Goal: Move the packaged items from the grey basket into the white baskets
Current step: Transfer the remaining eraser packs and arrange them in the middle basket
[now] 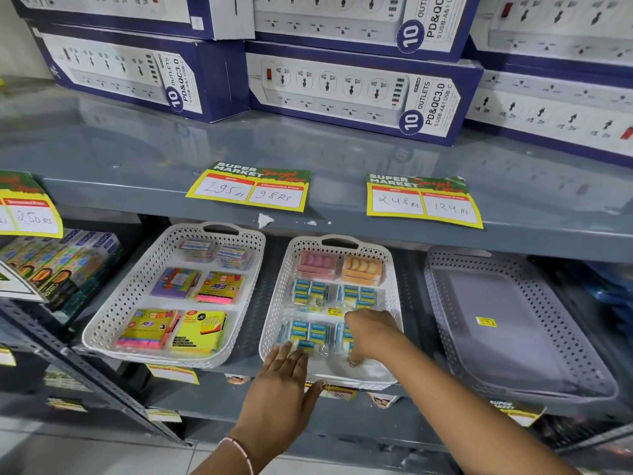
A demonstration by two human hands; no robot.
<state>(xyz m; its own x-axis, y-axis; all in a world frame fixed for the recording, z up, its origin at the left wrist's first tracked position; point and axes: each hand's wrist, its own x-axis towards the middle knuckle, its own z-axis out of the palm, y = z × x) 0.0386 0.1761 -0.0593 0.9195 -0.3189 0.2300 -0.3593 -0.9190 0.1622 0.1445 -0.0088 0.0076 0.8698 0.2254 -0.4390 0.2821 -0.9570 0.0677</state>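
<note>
The grey basket [513, 337] at the right of the lower shelf holds only a yellow sticker [486, 321]. The middle white basket [277, 303] carries pink and orange packs at the back and blue eraser packs [310, 293] further forward. My right hand [371, 332] reaches into its front right corner, fingers down on a blue eraser pack [342, 337] that it partly hides. My left hand [286, 378] lies flat with fingers apart over the basket's front rim, fingertips touching a clear-wrapped eraser pack [303, 335]. The left white basket [113, 313] holds sticky-note packs [198, 332].
Both white baskets and the grey one sit on a grey metal shelf below another shelf [308, 149] stacked with blue-and-white power strip boxes [349, 94]. Yellow price tags [248, 188] hang from the upper shelf's edge. Colourful boxes [61, 262] stand at the far left.
</note>
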